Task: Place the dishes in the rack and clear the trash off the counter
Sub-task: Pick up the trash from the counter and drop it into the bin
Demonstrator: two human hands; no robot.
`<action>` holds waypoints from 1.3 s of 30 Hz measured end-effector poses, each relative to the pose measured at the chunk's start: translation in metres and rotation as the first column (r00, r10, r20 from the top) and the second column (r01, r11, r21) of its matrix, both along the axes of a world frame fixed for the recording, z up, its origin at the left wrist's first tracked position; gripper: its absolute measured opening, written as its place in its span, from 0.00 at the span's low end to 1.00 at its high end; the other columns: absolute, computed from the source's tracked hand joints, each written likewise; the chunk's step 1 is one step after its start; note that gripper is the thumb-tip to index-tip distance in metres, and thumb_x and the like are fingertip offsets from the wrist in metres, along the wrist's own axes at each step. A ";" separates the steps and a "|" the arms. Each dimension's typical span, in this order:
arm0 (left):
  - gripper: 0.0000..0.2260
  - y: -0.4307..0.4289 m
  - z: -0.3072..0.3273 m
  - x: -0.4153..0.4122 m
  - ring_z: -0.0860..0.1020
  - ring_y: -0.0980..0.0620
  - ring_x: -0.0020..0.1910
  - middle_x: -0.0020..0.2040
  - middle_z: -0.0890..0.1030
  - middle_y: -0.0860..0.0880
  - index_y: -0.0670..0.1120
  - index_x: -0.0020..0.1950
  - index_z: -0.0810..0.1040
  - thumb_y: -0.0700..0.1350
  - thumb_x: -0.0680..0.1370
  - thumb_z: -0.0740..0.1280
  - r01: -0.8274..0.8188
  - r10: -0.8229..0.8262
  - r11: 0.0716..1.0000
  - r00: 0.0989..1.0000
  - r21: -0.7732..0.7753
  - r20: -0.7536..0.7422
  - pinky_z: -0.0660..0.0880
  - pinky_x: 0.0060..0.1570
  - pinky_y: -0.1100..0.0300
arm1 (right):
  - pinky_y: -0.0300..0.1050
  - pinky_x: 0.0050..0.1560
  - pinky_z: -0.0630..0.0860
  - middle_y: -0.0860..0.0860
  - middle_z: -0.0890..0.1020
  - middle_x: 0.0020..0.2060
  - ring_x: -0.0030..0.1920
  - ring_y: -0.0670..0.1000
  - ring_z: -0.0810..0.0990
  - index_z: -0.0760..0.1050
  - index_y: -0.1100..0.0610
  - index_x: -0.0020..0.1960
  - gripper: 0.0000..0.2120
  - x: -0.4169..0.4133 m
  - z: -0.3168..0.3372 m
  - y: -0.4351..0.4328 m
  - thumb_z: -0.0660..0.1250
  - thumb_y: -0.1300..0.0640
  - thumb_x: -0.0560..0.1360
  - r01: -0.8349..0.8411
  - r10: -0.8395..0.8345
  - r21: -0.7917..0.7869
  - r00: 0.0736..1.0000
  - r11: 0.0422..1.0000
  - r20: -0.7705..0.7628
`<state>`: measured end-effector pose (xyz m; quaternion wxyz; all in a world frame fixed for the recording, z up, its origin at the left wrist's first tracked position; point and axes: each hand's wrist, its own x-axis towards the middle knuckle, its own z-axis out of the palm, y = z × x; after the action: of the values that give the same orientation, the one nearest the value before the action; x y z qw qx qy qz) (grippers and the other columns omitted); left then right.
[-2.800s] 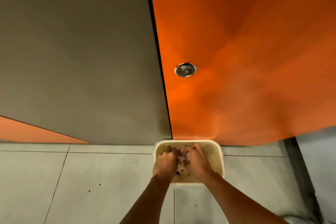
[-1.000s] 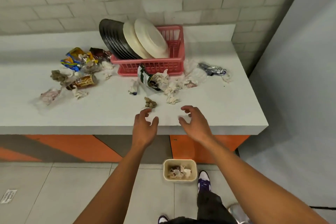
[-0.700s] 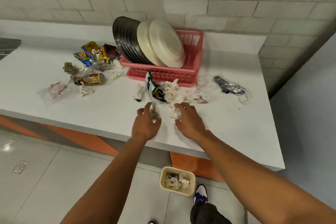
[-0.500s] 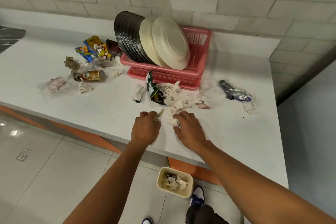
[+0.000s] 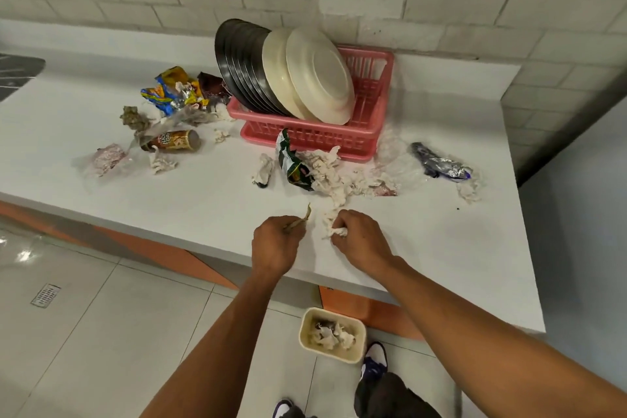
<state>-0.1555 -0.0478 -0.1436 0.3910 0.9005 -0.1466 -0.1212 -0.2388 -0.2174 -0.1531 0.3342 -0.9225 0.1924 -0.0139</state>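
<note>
My left hand (image 5: 274,243) is curled into a fist around a thin brownish scrap (image 5: 300,219), one end of which pokes up past my knuckles. Just beside it, my right hand (image 5: 359,237) bunches its fingers on a wad of white tissue (image 5: 334,226), which lies on the white counter (image 5: 210,193) near the front edge. Beyond my knuckles a trail of crumpled tissues (image 5: 325,170) runs back to a green snack wrapper (image 5: 291,163) that lies against the front of the pink rack (image 5: 339,139). The rack holds a row of dark plates (image 5: 237,58) and two cream plates (image 5: 319,75), all tilted on edge and leaning right. Left of the rack lie a tipped can (image 5: 176,140), yellow-and-blue wrappers (image 5: 169,88) and more tissue scraps (some under clear film, I cannot tell what they are). To the right, well apart from my hands, lies a silver-and-blue wrapper (image 5: 441,164). Down on the tiled floor, below the counter edge and between my forearms, stands a small cream bin (image 5: 332,338) with crumpled paper inside, just beside my shoe (image 5: 375,361).
</note>
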 end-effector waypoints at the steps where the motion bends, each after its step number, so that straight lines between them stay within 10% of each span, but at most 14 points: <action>1: 0.05 0.004 0.003 -0.001 0.81 0.63 0.42 0.40 0.85 0.62 0.56 0.45 0.86 0.49 0.78 0.71 -0.026 0.023 0.997 0.999 -0.072 -0.046 0.75 0.44 0.67 | 0.44 0.46 0.69 0.54 0.84 0.51 0.52 0.56 0.80 0.79 0.58 0.51 0.07 -0.003 0.000 0.003 0.73 0.60 0.75 0.042 -0.043 0.027 0.999 0.999 0.005; 4: 0.06 0.021 0.010 -0.006 0.81 0.67 0.37 0.35 0.84 0.63 0.55 0.43 0.86 0.50 0.78 0.71 -0.053 0.022 0.973 0.990 -0.225 -0.141 0.70 0.37 0.76 | 0.43 0.43 0.65 0.54 0.84 0.49 0.50 0.56 0.80 0.79 0.57 0.51 0.07 -0.015 -0.001 0.022 0.74 0.60 0.74 0.164 -0.165 0.074 0.986 0.984 0.012; 17: 0.04 0.073 0.010 -0.056 0.85 0.54 0.43 0.44 0.88 0.51 0.49 0.51 0.87 0.46 0.78 0.73 0.100 -0.299 0.869 0.886 -0.484 -0.353 0.82 0.50 0.60 | 0.29 0.36 0.71 0.41 0.80 0.37 0.38 0.39 0.78 0.79 0.53 0.45 0.08 -0.102 -0.002 0.102 0.78 0.60 0.71 0.577 -0.641 0.318 0.753 0.752 0.149; 27: 0.04 0.103 -0.107 -0.117 0.86 0.51 0.43 0.42 0.88 0.52 0.57 0.49 0.86 0.47 0.77 0.74 0.155 -0.286 0.945 0.817 -0.286 -0.501 0.82 0.46 0.58 | 0.29 0.41 0.75 0.43 0.83 0.41 0.40 0.35 0.81 0.78 0.48 0.43 0.15 -0.190 -0.111 0.153 0.80 0.64 0.69 0.646 -0.691 0.417 0.721 0.640 -0.056; 39: 0.07 0.071 -0.384 -0.116 0.83 0.52 0.40 0.32 0.81 0.57 0.50 0.44 0.87 0.50 0.78 0.71 0.301 -0.221 0.947 0.867 0.116 -0.446 0.73 0.40 0.65 | 0.45 0.50 0.79 0.51 0.86 0.50 0.49 0.55 0.82 0.75 0.49 0.44 0.11 -0.175 -0.383 0.126 0.76 0.59 0.72 0.509 -0.406 0.249 0.836 0.824 -0.368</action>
<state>-0.2710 0.0234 -0.5278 0.3098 0.8555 -0.1665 -0.3801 -0.4134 -0.0915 -0.5356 0.4402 -0.7682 0.4582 0.0779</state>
